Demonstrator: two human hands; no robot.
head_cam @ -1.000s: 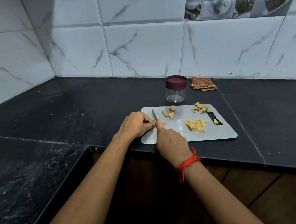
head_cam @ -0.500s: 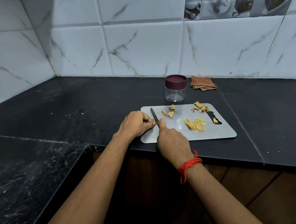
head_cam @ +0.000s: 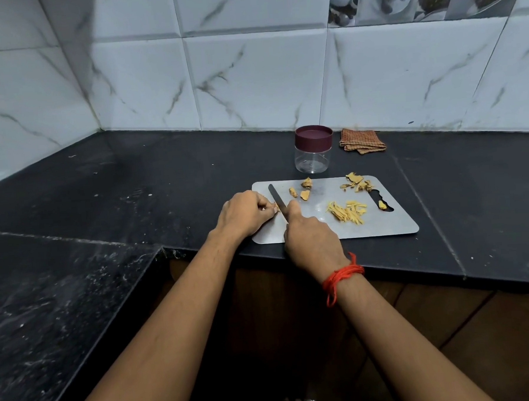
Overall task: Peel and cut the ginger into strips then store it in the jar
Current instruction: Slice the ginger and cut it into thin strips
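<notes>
A grey cutting board (head_cam: 387,224) lies at the counter's front edge. My left hand (head_cam: 245,213) pins a small ginger piece (head_cam: 276,207) at the board's left end, mostly hidden under the fingers. My right hand (head_cam: 313,240) grips a knife (head_cam: 277,201) whose blade slants up and left, right beside that piece. A pile of ginger strips (head_cam: 346,212) lies mid-board. Three ginger chunks (head_cam: 302,190) sit near the far edge, peels (head_cam: 357,182) at the far right. The clear jar (head_cam: 313,150) with a maroon lid on stands behind the board.
A folded checked cloth (head_cam: 362,140) lies by the tiled wall, right of the jar. One ginger bit (head_cam: 381,205) rests in the board's handle slot. The black counter (head_cam: 133,182) runs left into a corner and forward along my left side.
The knife blade has lifted and tilted, so more of it shows above my right hand. My left hand stays on the ginger piece. The view has shifted slightly.
</notes>
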